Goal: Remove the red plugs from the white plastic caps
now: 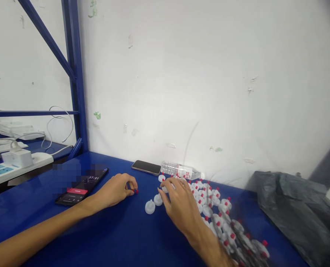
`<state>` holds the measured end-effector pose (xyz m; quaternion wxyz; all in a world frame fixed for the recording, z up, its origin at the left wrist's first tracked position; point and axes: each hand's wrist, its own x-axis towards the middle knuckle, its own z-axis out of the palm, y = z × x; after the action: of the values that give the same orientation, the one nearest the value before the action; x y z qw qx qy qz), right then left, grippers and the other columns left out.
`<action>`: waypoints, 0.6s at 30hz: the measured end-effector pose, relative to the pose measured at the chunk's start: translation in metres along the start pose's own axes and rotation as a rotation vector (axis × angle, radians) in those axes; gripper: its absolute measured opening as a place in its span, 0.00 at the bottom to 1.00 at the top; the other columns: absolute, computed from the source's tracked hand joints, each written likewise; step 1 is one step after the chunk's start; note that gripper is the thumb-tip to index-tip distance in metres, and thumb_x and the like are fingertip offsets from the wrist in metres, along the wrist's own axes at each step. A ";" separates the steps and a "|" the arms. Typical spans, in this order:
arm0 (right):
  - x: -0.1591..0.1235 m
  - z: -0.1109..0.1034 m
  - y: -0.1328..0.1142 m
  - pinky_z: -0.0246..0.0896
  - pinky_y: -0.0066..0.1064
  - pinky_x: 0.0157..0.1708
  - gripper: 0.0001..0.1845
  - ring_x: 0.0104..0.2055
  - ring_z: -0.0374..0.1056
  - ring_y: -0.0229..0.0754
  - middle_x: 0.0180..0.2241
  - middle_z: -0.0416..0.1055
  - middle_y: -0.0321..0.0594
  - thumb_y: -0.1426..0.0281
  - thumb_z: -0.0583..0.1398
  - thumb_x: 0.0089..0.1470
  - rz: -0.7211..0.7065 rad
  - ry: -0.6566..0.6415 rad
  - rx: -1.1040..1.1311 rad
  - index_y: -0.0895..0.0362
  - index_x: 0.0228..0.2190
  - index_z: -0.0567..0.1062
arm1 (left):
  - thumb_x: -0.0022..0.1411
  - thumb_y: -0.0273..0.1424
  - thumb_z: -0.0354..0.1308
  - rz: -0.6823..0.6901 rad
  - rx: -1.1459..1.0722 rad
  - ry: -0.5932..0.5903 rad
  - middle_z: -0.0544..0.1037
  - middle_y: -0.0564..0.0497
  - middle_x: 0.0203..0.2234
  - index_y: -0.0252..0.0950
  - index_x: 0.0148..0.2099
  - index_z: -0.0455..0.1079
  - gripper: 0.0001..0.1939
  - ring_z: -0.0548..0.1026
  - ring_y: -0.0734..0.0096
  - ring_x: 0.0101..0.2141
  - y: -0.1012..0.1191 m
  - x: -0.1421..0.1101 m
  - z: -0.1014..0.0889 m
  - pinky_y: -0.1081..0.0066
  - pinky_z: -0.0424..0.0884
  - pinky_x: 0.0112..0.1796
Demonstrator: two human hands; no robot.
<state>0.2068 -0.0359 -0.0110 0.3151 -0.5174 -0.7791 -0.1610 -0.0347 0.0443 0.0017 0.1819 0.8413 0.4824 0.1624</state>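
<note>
My left hand (121, 190) is closed in a pinch at small red caps (137, 191) just above or on the blue table; one seems to be between its fingertips. My right hand (178, 202) is over the near edge of a group of white plastic lids with red tips (201, 196). Its thumb and fingers are apart, with a white lid partly hidden beneath them. Between the hands lie two white lids without red tips, one nearer (150, 207) and one beside the right thumb (158, 200).
A lit phone (84, 187) lies left of my left arm. Against the wall are a dark-screened phone (146, 167) and a clear bottle (181, 170) on its side. A dark plastic bag (293, 211) covers the right side. A power strip (20, 167) stands far left, near a blue metal frame (75, 74).
</note>
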 end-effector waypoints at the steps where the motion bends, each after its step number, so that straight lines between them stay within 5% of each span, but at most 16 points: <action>1: 0.000 -0.002 -0.002 0.59 0.37 0.56 0.06 0.46 0.71 0.41 0.43 0.76 0.35 0.71 0.56 0.67 -0.013 0.005 0.010 0.51 0.42 0.73 | 0.55 0.29 0.59 0.004 -0.008 -0.008 0.83 0.52 0.36 0.40 0.38 0.79 0.09 0.79 0.62 0.36 -0.001 0.001 0.000 0.68 0.69 0.37; 4: -0.002 -0.005 -0.006 0.62 0.35 0.50 0.08 0.44 0.70 0.42 0.42 0.75 0.37 0.75 0.55 0.66 -0.061 0.038 0.034 0.52 0.43 0.72 | 0.58 0.29 0.56 0.018 0.010 0.036 0.83 0.52 0.36 0.39 0.38 0.78 0.09 0.78 0.63 0.35 -0.001 0.002 0.000 0.67 0.69 0.37; 9: -0.004 -0.005 -0.013 0.65 0.38 0.47 0.10 0.42 0.71 0.44 0.40 0.75 0.38 0.77 0.57 0.64 -0.162 0.110 0.103 0.54 0.46 0.69 | 0.70 0.33 0.47 0.226 0.062 0.338 0.79 0.52 0.35 0.39 0.39 0.73 0.13 0.75 0.66 0.36 0.014 -0.007 -0.003 0.66 0.67 0.41; 18: -0.006 -0.004 -0.024 0.72 0.39 0.47 0.09 0.41 0.73 0.46 0.40 0.76 0.42 0.75 0.57 0.65 -0.345 0.159 0.225 0.55 0.46 0.68 | 0.75 0.35 0.46 0.542 0.148 0.194 0.72 0.53 0.32 0.38 0.38 0.66 0.12 0.69 0.69 0.32 0.035 -0.031 0.012 0.69 0.59 0.32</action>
<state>0.1876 -0.0523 -0.0103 0.3993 -0.3235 -0.8419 -0.1648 -0.0183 -0.0008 0.0046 0.0235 0.9310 0.2659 0.2490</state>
